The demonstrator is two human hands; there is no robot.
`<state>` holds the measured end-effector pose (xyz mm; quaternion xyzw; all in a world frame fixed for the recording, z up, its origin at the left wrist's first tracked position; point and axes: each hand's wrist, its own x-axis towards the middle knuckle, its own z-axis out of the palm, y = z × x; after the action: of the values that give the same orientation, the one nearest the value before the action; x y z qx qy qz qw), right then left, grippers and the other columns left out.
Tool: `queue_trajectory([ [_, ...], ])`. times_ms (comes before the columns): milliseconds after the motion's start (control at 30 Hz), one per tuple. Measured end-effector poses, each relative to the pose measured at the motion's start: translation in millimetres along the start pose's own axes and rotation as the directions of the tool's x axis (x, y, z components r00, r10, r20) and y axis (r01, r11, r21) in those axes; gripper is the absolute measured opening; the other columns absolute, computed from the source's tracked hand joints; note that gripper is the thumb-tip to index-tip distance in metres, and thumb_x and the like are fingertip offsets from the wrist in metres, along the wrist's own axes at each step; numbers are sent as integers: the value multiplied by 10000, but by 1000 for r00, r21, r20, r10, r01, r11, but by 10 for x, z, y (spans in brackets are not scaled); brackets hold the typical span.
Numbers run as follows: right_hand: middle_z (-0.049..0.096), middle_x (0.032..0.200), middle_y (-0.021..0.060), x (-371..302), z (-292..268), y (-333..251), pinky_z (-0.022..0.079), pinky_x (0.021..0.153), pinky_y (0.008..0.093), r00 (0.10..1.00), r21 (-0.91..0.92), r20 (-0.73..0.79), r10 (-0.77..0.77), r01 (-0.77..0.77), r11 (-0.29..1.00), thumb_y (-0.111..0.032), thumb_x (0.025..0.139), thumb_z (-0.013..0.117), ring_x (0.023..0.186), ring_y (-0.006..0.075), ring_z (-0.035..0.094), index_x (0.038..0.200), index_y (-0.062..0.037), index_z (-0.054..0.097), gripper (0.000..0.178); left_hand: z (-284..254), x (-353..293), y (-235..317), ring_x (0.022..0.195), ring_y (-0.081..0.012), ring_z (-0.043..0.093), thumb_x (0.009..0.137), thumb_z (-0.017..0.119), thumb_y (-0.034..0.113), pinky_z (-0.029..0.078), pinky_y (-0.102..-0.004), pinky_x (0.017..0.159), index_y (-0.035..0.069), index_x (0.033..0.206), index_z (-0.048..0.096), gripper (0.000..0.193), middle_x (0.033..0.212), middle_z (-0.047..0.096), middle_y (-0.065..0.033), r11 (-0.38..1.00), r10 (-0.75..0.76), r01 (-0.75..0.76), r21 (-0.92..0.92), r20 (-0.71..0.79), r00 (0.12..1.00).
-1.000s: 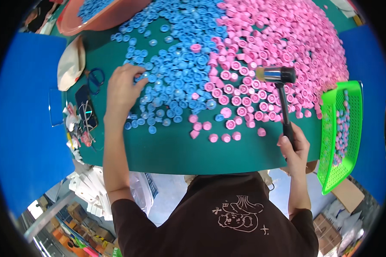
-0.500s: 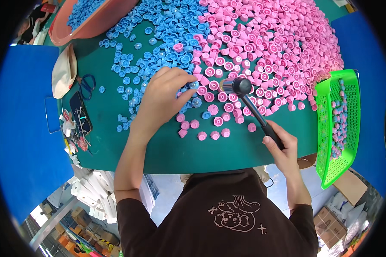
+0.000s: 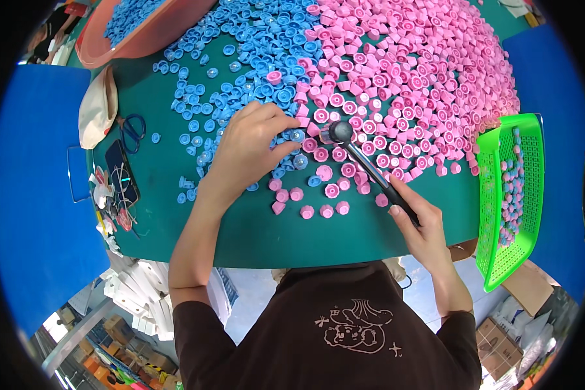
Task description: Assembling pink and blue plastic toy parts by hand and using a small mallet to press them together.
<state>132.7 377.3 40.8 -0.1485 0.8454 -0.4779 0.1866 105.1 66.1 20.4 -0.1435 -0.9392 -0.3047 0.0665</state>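
Note:
My left hand (image 3: 252, 144) is closed in a pinch at the edge of the piles, its thumb and forefinger at a small blue plastic cap (image 3: 297, 136) with a clear centre. My right hand (image 3: 424, 225) is wrapped round the black grip of a small mallet (image 3: 368, 168). The mallet's dark round head is just right of the pinched cap, over the pink pieces; whether it touches them I cannot tell. Another blue cap (image 3: 299, 161) with a clear centre lies below my left fingertips. Several loose pink cup-shaped pieces (image 3: 325, 210) sit nearer to me.
Blue caps (image 3: 266, 39) and pink pieces (image 3: 422, 71) cover the far part of the green table (image 3: 292, 244). A bright green basket (image 3: 494, 253) holding pink-and-blue pieces stands at the right edge. Leftward are an orange basin (image 3: 156, 42), scissors (image 3: 132, 133), a phone (image 3: 119, 170) and a cream pouch (image 3: 97, 109).
The mallet's head has swung left, closer to my left fingertips, and my right hand has shifted slightly left. My left hand keeps its pinch. The whole view has shifted slightly.

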Motion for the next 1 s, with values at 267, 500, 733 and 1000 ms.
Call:
queue_trajectory([
  [267,536,690,104,231,-20,-276,440,536,347,956,-203,39,-292,294,934,-52,877,630,560,204,523,1342,-105,555,473,-525,-240,-34,779,-179,600,709,782,58,457,-292,672,62,918,716,220,841,657,-59,976,-211,215,-21,-298,931],
  [500,600,766,64,352,-21,-281,411,565,282,982,-195,66,-176,186,963,-8,881,619,625,126,492,1309,-47,573,432,-693,-693,-458,742,-169,601,779,730,81,450,-288,650,41,882,706,113,829,663,-65,906,-393,424,8,-360,846],
  [733,637,855,39,314,-139,-196,404,608,203,985,-97,-42,-169,164,982,-153,938,597,706,70,531,1356,-28,528,441,-542,-758,-585,702,-169,570,742,760,82,446,-282,641,30,925,706,198,809,646,-62,878,-410,454,151,-252,877],
  [1000,662,895,44,135,-165,-12,440,650,223,1000,-21,-26,3,-3,1000,-164,923,629,733,81,564,1339,-36,547,443,-519,-699,-465,688,-151,557,745,777,93,443,-270,626,16,907,695,197,814,642,-67,844,-439,511,161,-339,832],
])
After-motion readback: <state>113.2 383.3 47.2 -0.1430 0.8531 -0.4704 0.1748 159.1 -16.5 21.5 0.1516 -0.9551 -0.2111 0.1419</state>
